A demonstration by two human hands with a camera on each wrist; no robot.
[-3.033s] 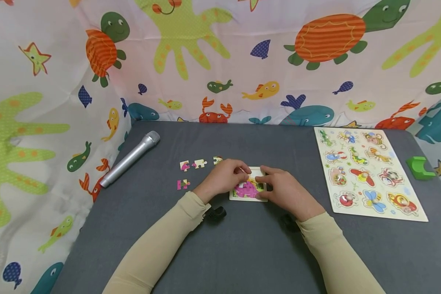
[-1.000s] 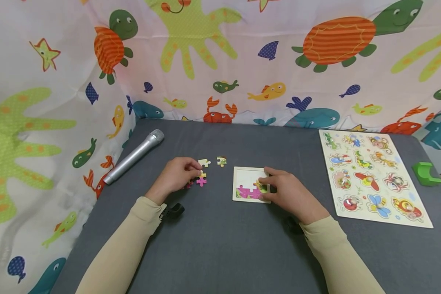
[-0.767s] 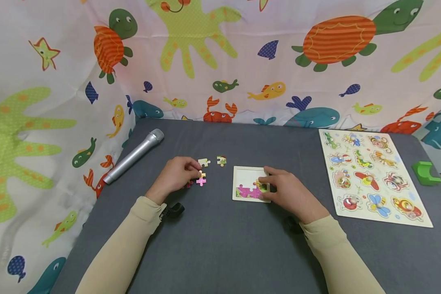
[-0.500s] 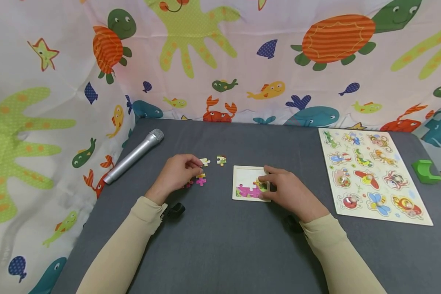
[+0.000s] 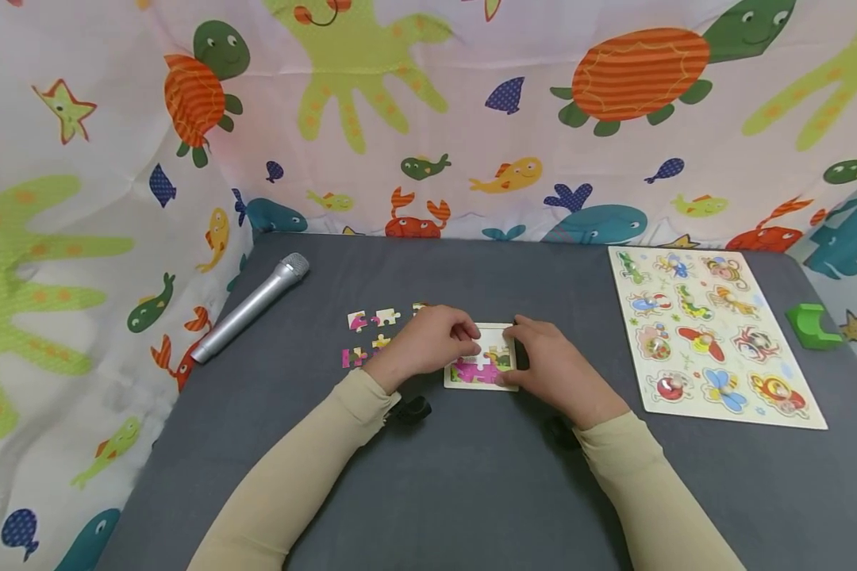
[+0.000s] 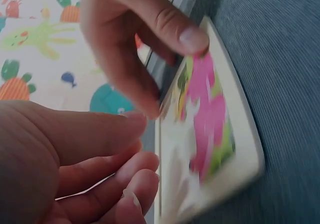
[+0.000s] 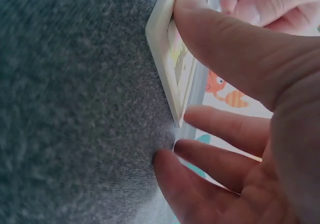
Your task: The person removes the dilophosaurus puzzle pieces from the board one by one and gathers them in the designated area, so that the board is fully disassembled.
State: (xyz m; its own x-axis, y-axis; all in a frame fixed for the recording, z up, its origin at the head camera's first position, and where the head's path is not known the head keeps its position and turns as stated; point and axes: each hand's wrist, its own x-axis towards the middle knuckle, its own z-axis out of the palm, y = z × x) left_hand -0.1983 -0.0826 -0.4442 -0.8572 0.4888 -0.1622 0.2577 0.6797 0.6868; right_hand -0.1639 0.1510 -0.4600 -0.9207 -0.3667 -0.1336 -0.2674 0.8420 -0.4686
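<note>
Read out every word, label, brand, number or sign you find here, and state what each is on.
None: no view shows any readable text.
Puzzle tray, loose puzzle pieces, picture board, fabric backdrop: pictures or patterns only, as far as can be seen.
Silver microphone, green block: no lettering visible; any tiny marking would be too small to read.

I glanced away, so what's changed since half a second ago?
The left hand has moved rightward, away from the loose puzzle pieces to over the puzzle tray. Whether it carries a piece can't be made out. The right hand still holds the tray's right side; microphone, insect board and green block lie where they were.
</note>
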